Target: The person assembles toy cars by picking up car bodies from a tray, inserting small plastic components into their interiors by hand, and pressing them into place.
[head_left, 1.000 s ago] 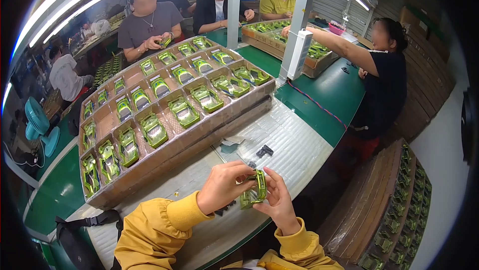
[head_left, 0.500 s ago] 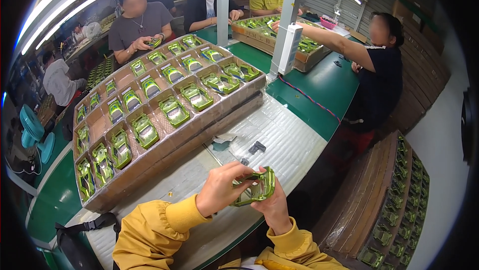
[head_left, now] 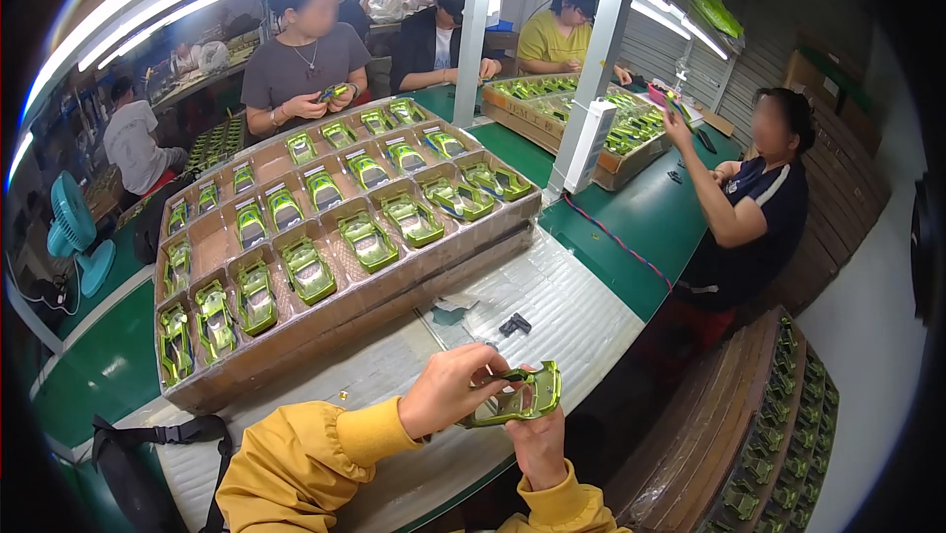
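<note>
A shiny green toy car body shell [head_left: 540, 391] is held in both my hands over the near edge of the bench. My left hand [head_left: 448, 393] grips its left side, with thumb and fingers pinched at the open middle. Fingers of my right hand [head_left: 539, 442] are closed on the shell from below and the right. Whether a small part sits between my left fingertips is hidden. Just beyond my hands, a few small black parts [head_left: 514, 324] lie on the white foam sheet [head_left: 581, 287].
A large divided cardboard tray [head_left: 325, 321] of green car shells stands at the left. Another tray [head_left: 616, 173] sits farther back. Stacked trays [head_left: 690, 425] stand at the lower right. A black strap bag [head_left: 148, 464] lies at lower left. Co-workers sit across the bench and at right.
The view has tilted up a little. The shell has turned slightly in my hands, which still hold it. The co-worker at right has drawn an arm back from the far tray, lifting a part.
</note>
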`<state>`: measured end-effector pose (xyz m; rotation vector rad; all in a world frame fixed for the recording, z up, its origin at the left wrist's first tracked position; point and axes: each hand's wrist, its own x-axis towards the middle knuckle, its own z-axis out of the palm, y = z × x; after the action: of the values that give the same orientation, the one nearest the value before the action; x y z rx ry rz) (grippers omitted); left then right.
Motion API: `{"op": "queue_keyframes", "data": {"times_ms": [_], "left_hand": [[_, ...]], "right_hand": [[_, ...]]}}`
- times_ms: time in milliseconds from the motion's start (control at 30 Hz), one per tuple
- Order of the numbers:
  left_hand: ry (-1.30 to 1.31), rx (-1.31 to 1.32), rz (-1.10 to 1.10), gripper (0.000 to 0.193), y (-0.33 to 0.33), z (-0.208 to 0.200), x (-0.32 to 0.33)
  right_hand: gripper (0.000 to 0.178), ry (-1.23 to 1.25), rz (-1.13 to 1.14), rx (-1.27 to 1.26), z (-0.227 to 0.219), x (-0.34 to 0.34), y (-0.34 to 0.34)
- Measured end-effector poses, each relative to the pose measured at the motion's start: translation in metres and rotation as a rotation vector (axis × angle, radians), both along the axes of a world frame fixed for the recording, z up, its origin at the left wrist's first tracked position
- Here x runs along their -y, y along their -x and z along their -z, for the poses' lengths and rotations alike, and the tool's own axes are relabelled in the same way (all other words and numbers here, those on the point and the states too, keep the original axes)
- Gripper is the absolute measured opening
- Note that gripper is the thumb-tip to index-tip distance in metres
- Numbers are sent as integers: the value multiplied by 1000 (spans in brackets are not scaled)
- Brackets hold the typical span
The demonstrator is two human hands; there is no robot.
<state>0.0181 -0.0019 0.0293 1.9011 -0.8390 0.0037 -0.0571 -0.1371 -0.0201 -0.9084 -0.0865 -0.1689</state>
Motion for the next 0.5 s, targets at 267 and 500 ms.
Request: {"op": "queue_keyframes", "data": {"times_ms": [267, 500], "left_hand": [[30, 75, 18, 15, 1, -4, -1], [28, 103, 29, 17, 3, -5, 1]], "right_hand": [[80, 65, 41, 59, -1, -4, 0], [75, 22, 62, 53, 0, -4, 3]]}}
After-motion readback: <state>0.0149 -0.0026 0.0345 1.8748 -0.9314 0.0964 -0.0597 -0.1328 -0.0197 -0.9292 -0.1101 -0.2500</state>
